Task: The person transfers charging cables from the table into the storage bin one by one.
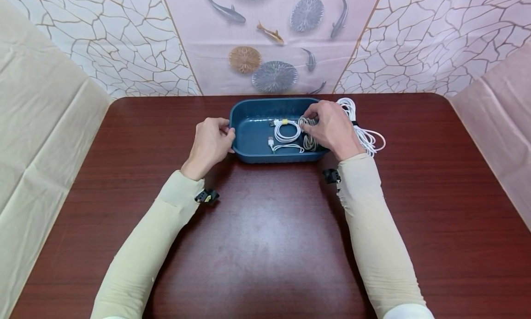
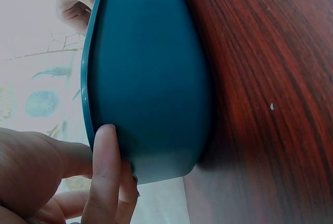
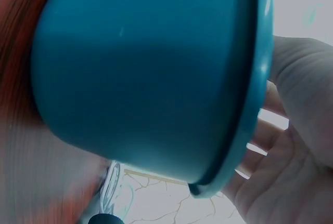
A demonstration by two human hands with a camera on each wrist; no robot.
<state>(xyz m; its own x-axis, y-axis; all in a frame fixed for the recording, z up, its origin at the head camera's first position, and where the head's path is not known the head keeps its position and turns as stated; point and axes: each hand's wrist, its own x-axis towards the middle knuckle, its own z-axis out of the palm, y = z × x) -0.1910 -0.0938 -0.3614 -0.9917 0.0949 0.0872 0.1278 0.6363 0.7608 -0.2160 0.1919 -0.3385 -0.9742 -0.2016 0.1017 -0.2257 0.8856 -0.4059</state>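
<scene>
A blue plastic basin [image 1: 278, 158] stands at the back of the table. My left hand [image 1: 210, 140] grips its left end, thumb and fingers on either side of the rim; one finger [image 2: 105, 156] lies against the outer wall in the left wrist view. Over the basin's right end, my right hand [image 1: 331, 125] reaches inside and pinches a beige cable bundle [image 1: 309, 143], partly hidden by the fingers. Beside the bundle lies a coiled white USB cable [image 1: 276, 135] with a yellow tie. A second white USB cable [image 1: 286, 146] lies along the near wall. The right wrist view shows mostly the basin's outside.
A bundled white cable [image 1: 367, 137] with a black tie lies on the table just right of the basin, partly behind my right hand. Behind the dark red wooden table [image 1: 261, 227] hangs a patterned curtain [image 1: 269, 33]. Pale cloth [image 1: 37, 139] borders the sides.
</scene>
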